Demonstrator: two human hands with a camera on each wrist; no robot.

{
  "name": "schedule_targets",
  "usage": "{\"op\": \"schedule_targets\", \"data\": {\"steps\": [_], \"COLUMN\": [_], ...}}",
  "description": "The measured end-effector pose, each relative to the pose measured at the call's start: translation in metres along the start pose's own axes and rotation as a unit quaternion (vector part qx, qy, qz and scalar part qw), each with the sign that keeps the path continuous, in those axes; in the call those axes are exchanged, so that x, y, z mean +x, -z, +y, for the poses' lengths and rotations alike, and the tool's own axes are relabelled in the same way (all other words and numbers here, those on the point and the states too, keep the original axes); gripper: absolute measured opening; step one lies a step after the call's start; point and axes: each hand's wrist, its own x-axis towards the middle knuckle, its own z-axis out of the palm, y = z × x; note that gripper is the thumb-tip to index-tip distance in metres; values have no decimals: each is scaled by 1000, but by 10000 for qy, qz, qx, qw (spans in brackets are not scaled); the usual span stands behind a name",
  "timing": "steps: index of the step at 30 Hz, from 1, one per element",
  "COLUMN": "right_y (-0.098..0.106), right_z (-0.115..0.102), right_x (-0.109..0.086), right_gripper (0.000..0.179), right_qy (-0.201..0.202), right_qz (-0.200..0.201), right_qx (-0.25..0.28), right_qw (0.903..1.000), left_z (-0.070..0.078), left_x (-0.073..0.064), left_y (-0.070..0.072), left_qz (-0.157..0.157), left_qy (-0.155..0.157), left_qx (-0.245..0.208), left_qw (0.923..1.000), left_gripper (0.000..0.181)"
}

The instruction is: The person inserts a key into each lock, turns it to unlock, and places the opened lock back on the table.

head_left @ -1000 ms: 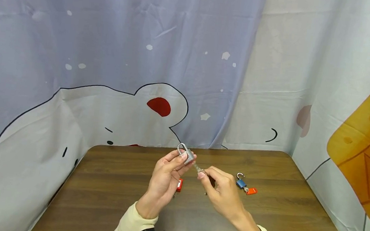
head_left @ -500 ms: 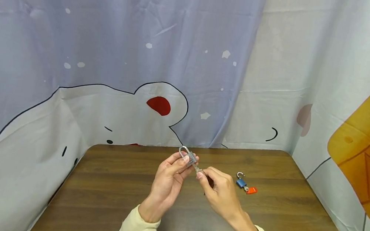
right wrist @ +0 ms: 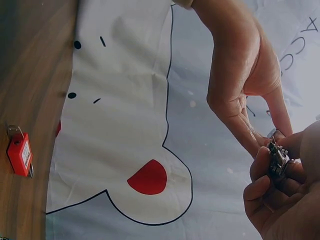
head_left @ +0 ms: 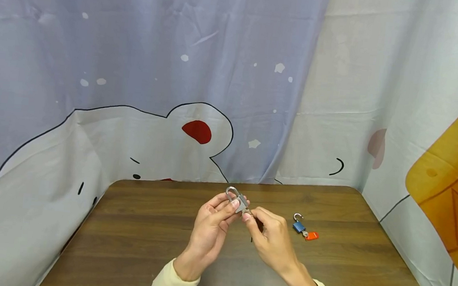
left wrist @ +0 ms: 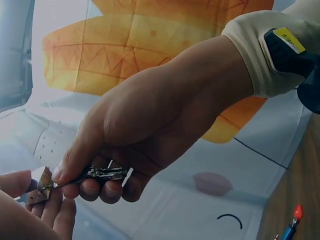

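My left hand holds a small silver padlock between thumb and fingers, its shackle pointing up and away. My right hand pinches a key against the padlock's lower end. Little of the key's blade shows; it appears to be in the keyway. In the left wrist view, a bunch of metal keys sits inside the right hand's curled fingers, close to the padlock. The right wrist view shows that bunch of keys too, partly covered by the fingers.
A blue padlock with its shackle open lies on the wooden table, right of my hands, with an orange tag attached. A red padlock stands on the table in the right wrist view. Printed curtains hang behind the table.
The key has moved up against the padlock, and its exposed blade has shortened. My left hand has shifted slightly right and down with the padlock, covering the red padlock in the head view.
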Motion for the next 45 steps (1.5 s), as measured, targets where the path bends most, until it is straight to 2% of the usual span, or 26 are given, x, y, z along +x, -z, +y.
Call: {"op": "schedule_targets", "data": {"steps": [6, 11, 13, 15, 17, 20, 24, 27, 28, 29, 30, 32, 35, 37, 38, 39, 41, 43, 45], "right_y": [-1, -2, -2, -1, -1, 0, 1, 1, 0, 0, -1, -3, -6, -7, -8, -8, -7, -4, 0], "right_z": [-1, -3, -3, -3, -3, -1, 2, 6, 7, 8, 10, 13, 17, 20, 21, 23, 26, 29, 31], "right_x": [-1, -2, -3, -4, -5, -6, -7, -9, -9, -9, -10, -11, -13, -14, -15, -15, -13, -10, -5], "right_gripper": [21, 25, 23, 22, 26, 32, 30, 27, 27, 27, 28, 30, 36, 38, 40, 42, 45, 46, 44], "right_qy": [-143, -620, -891, -1176, -1511, -1919, -2291, -2615, -2681, -2752, -2785, -2820, -2695, -2663, -2676, -2660, -2713, -2786, -2787], "right_qz": [-57, -234, -371, -589, -835, -1198, -1615, -1842, -1894, -1925, -1956, -1975, -2064, -2087, -2095, -2102, -2030, -1875, -1638], "right_qx": [144, 605, 988, 1563, 2280, 3364, 4666, 5437, 5597, 5733, 5829, 5938, 5963, 5851, 5712, 5485, 4706, 3654, 2580], "right_qw": [9998, 9960, 9904, 9789, 9582, 9142, 8389, 7759, 7609, 7473, 7379, 7272, 7275, 7370, 7472, 7644, 8147, 8682, 9105], "left_z": [-1, -2, -2, -3, -3, -3, -2, -2, -2, -3, -3, -3, -4, -4, -4, -4, -4, -4, -4], "left_x": [-3, -4, -4, -5, -5, -6, -8, -9, -9, -9, -10, -10, -10, -10, -10, -10, -10, -11, -11], "left_y": [0, 1, 1, 1, 1, 1, 1, 2, 2, 3, 3, 4, 4, 4, 4, 4, 4, 5, 6], "left_qz": [46, -10, -47, -71, -128, -226, -319, -309, -285, -259, -238, -196, -143, -102, -70, -34, 44, 128, 184], "left_qy": [-91, -123, -144, -173, -217, -286, -360, -403, -407, -413, -410, -407, -404, -426, -443, -466, -532, -617, -734], "left_qx": [132, 234, 244, 280, 346, 491, 701, 885, 925, 964, 1010, 1057, 1135, 1197, 1249, 1304, 1462, 1683, 1940], "left_qw": [9999, 9997, 9996, 9994, 9991, 9981, 9964, 9948, 9945, 9941, 9938, 9934, 9926, 9918, 9912, 9904, 9878, 9837, 9781], "left_gripper": [15, 17, 17, 17, 18, 18, 18, 19, 20, 21, 22, 24, 27, 27, 27, 27, 28, 29, 32]}}
